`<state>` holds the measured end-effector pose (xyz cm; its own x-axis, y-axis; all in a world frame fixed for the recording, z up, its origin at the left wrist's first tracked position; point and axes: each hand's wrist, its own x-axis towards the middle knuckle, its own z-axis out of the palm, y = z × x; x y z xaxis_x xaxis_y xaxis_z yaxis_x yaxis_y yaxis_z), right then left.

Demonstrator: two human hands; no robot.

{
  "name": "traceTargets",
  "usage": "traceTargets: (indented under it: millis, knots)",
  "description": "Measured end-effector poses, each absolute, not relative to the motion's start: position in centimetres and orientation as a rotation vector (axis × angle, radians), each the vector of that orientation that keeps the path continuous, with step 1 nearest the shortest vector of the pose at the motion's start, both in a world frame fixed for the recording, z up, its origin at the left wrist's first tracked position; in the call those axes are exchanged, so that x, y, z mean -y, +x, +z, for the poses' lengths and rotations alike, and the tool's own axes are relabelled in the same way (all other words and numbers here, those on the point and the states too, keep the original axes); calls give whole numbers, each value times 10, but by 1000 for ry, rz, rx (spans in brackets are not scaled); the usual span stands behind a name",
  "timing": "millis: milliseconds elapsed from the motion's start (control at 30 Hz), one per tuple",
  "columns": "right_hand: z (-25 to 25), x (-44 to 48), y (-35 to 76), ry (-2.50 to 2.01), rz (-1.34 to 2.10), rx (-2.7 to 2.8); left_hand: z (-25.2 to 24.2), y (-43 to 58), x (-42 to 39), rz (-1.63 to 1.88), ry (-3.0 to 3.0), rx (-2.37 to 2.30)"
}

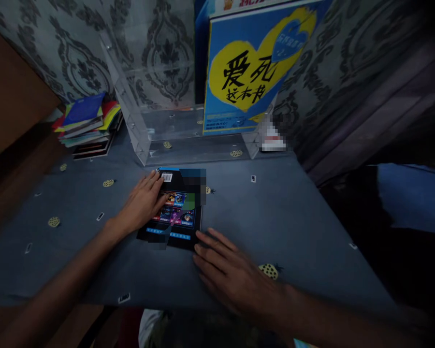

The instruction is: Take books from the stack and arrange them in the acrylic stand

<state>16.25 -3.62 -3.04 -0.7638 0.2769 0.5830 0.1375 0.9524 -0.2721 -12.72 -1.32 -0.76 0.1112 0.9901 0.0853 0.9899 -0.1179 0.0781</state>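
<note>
A dark book (174,212) with a barcode and rows of small colourful pictures lies flat on the cloth-covered table (275,208). Across its left side rests my left hand (145,198), fingers stretched out and the thumb reaching over the pictures. My right hand (232,270) lies at the book's lower right corner, its fingers extended and the fingertips touching or nearly touching the edge. Neither hand grips anything. Parts of the cover are blurred into blocks.
Behind the book stands a clear acrylic rack (199,147), holding a blue book with a yellow heart (239,72) at its right. A stack of books (89,123) sits at the back left. Beside the rack is a small blurred white object (273,137). Patterned curtain (166,53) hangs behind.
</note>
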Motion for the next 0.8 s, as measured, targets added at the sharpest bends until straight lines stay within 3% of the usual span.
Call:
traceTargets:
  millis: [400, 800]
  knots:
    - [-29, 35, 167, -238, 197, 2557, -16, -93, -32, 361, 2530, -1784]
    - [-25, 33, 169, -233, 180, 2583, -9, -68, -46, 267, 2623, -1567]
